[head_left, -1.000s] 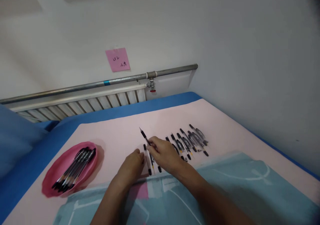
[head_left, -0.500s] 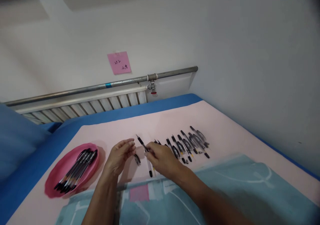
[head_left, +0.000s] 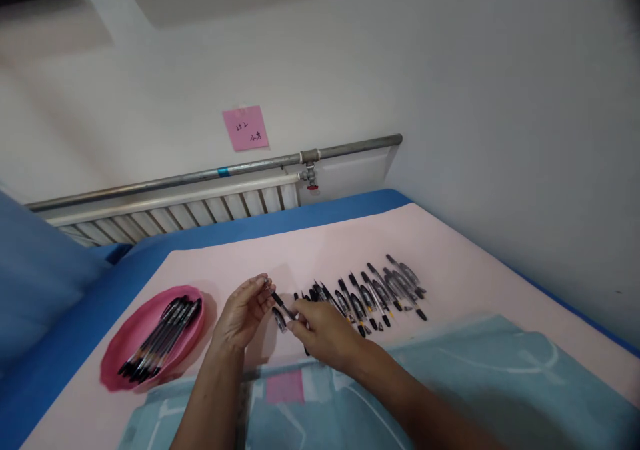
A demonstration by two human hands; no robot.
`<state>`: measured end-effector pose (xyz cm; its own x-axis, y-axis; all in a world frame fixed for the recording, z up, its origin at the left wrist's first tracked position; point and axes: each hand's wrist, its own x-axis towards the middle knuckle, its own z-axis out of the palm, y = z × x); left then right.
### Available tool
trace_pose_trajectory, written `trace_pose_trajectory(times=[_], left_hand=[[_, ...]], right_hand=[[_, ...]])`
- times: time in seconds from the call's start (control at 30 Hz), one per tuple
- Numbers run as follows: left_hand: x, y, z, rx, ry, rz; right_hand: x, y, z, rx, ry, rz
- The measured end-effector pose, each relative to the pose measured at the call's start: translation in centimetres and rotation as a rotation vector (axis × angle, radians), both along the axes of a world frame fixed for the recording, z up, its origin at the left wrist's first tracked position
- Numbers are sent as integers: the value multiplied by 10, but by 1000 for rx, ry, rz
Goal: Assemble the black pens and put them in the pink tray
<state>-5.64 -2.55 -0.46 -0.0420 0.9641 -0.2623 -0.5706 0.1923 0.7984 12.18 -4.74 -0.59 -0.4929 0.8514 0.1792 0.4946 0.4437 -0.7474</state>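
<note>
Pinched in my right hand (head_left: pixel 325 330) is a pen (head_left: pixel 277 299) with a black grip, its front end pointing up and left to my left fingers. My left hand (head_left: pixel 247 310) has its thumb and fingertips closed round a small clear piece (head_left: pixel 267 282) at the pen's front end; whether the two touch is hard to make out. A dark pen cap (head_left: pixel 279 319) lies on the pink surface between my hands. Just right of my right hand spread several pen parts (head_left: pixel 367 297), caps and barrels, in a slanting row.
A pink oval basket (head_left: pixel 113 353) at the left holds several assembled-looking pens (head_left: pixel 163 337). The pink sheet (head_left: pixel 300 253) lies over a blue surface (head_left: pixel 345 209). A teal cloth (head_left: pixel 450 377) covers the near edge. Behind stand a radiator (head_left: pixel 200 211), a pipe (head_left: pixel 360 149) and a wall.
The pen's front end has come to my left fingertips; earlier there was a gap between them. The view has shifted slightly.
</note>
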Motion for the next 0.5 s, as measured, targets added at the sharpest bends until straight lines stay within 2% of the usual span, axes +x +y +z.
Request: trace_pose_trajectory(times=[0.3,0.5], left_hand=[[0,-1,1,27,14,6],[2,-3,3,50,115,10]], right_hand=[[0,0,-2,-17,-2,-28],[0,0,0,-5,25,-1]])
